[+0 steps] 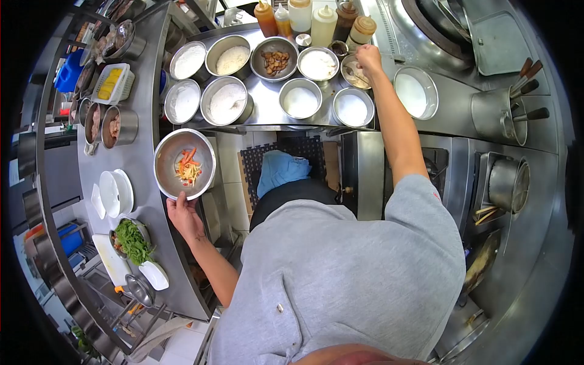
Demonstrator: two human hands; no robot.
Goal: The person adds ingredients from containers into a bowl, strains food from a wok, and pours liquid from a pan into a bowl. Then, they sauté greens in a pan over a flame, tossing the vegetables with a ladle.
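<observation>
Left hand [184, 219] clamps the near rim of the bowl [184, 163] on the counter [143, 121], while right fingers [367, 58] pinch into a tub [355, 71], far right of the bowl.

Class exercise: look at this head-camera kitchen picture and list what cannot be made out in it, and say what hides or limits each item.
- Right hand: its fingers cover part of the small bowl, so what they grip is unclear.
- Squeeze bottles: tops cut off by the upper edge.
- White contents of the steel bowls: too small to identify.
- Floor below the counter: hidden by the person's grey shirt.
- Left hand: holds the mixing bowl; its fingertips are hidden under the rim.
</observation>
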